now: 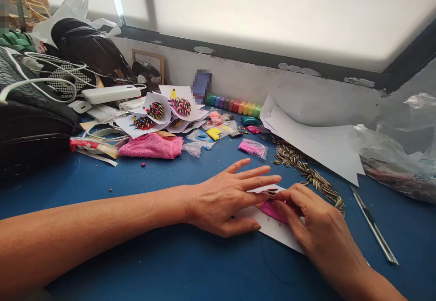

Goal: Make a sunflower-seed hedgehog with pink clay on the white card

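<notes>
Left hand [226, 201], splayed, reaches seeds [271, 192] on pink clay [271, 211]; right hand [311, 214] curls beside them, its grip's hold unclear.

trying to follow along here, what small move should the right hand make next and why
I'd probably have the right hand press the seeds gently into the pink clay: its fingers are right at them, much of the clay in view is bare, and the left hand is spread close by. Whether the fingers grip a seed is hard to tell.
</notes>
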The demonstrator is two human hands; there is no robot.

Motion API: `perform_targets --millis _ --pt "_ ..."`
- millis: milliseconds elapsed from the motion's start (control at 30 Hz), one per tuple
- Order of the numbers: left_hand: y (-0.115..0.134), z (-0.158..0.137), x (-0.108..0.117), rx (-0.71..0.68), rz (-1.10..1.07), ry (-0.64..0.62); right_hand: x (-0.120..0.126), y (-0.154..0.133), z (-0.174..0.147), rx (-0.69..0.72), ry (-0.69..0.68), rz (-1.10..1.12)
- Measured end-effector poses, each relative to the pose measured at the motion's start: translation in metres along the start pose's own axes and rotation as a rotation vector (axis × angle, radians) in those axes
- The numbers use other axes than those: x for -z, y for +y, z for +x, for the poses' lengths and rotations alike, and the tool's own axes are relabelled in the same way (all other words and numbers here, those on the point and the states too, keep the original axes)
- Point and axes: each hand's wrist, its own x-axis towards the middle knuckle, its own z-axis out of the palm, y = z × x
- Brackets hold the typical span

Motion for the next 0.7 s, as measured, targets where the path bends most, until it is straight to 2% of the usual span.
perform_targets --millis 500,700 --pt "0.0022 0.0016 0.0008 0.000 0.014 -0.025 -0.0003 0.0016 0.0008 0.002 0.010 0.005" --pt "0.0021 0.0008 -0.0008 -0.020 0.015 0.004 0.0008 0.0009 0.0008 0.006 -0.004 0.014"
